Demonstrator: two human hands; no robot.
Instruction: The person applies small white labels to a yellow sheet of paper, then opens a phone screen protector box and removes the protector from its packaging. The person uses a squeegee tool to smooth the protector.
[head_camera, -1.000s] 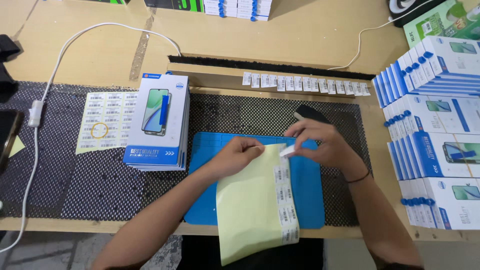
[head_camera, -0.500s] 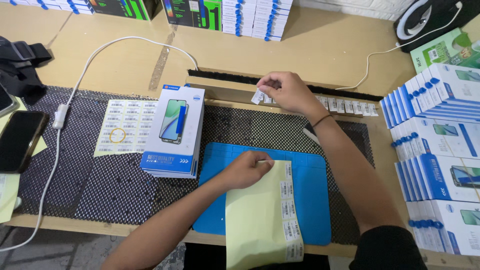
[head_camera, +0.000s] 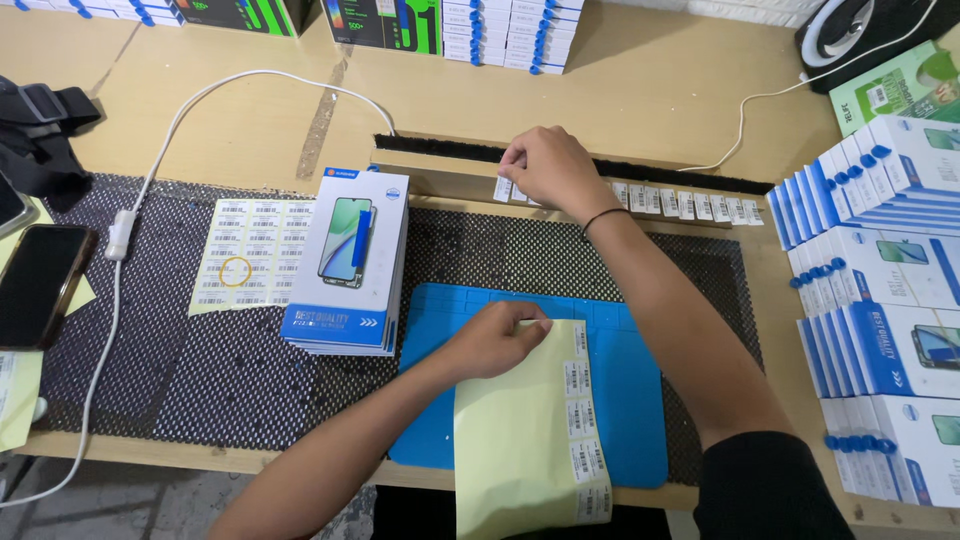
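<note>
Bright, even overhead light, shadows soft and short under the hands and beside the box stack. Mild sheen on the phone screen and glossy boxes. Sharp focus throughout; slight wide-angle bending at the edges

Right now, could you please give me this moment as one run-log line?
left hand: pressing yellow label sheet on blue mat | right hand: at label row on ledge | box stack: untouched
</note>
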